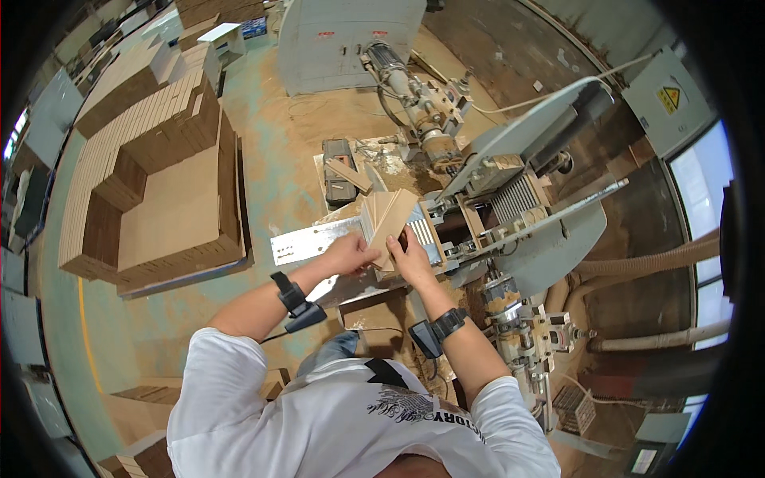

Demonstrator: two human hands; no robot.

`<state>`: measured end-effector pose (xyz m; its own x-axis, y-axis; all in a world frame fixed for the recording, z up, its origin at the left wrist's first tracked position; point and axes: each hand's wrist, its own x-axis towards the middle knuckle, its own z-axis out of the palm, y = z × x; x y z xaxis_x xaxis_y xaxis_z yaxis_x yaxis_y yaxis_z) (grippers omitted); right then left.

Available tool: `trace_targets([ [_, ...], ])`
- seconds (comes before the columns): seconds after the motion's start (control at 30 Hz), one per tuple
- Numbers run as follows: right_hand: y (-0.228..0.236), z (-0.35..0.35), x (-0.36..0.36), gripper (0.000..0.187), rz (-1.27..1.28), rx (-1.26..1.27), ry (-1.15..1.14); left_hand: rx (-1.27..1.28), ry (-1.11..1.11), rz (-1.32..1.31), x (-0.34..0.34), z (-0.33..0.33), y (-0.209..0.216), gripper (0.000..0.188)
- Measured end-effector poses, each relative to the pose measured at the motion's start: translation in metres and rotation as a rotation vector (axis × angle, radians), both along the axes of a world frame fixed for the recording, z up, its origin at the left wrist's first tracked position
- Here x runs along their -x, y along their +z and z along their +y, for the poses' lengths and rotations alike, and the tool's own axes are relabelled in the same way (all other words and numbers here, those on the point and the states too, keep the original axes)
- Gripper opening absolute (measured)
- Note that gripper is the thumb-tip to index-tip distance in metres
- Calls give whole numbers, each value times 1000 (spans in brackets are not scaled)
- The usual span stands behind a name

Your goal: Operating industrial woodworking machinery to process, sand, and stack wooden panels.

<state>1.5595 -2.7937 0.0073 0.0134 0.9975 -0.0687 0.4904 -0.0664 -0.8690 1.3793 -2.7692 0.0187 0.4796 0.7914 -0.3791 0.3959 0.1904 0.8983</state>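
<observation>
A small stack of light-brown fibreboard strips (pixel 396 213), fanned slightly out of line, lies at the feed end of a machine. My right hand (pixel 411 260) grips the top strip by its right edge, thumb on its face and the other fingers partly hidden. At the near left corner of the same strip, my left hand (pixel 351 254) has its fingers curled in and closed against the edge. Beneath my left hand runs a shiny metal plate (pixel 299 244). Dark straps with small black boxes are on both my wrists.
Large stacks of cut brown panels (pixel 171 203) stand on the left. Beyond my hands is an open black toolbox (pixel 340 179) with wood offcuts. Motors (pixel 390 68) and guard plates (pixel 550 239) crowd the right side, with ribbed hoses (pixel 653 259) beyond. Sawdust covers the floor.
</observation>
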Motion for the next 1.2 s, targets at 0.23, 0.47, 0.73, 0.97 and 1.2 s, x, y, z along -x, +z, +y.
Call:
trace_targets([
  [0.23, 10, 10, 19, 66, -176, 72, 6, 158, 79, -283, -5, -18, -26, 25],
  [0.47, 20, 8, 27, 80, -593, -155, -25, 576, 471, -475, -3, 0, -108, 44],
  [0.73, 30, 13, 25, 84, -669, 24, 125, 719, 271, -657, -28, 38, -152, 63],
  [0.97, 54, 9, 16, 82, -726, -53, 151, 652, 289, -792, -32, 26, -140, 57],
  [1.2, 171, -3, -14, 79, -839, -311, 101, 396, 236, -955, -70, 41, -23, 55],
])
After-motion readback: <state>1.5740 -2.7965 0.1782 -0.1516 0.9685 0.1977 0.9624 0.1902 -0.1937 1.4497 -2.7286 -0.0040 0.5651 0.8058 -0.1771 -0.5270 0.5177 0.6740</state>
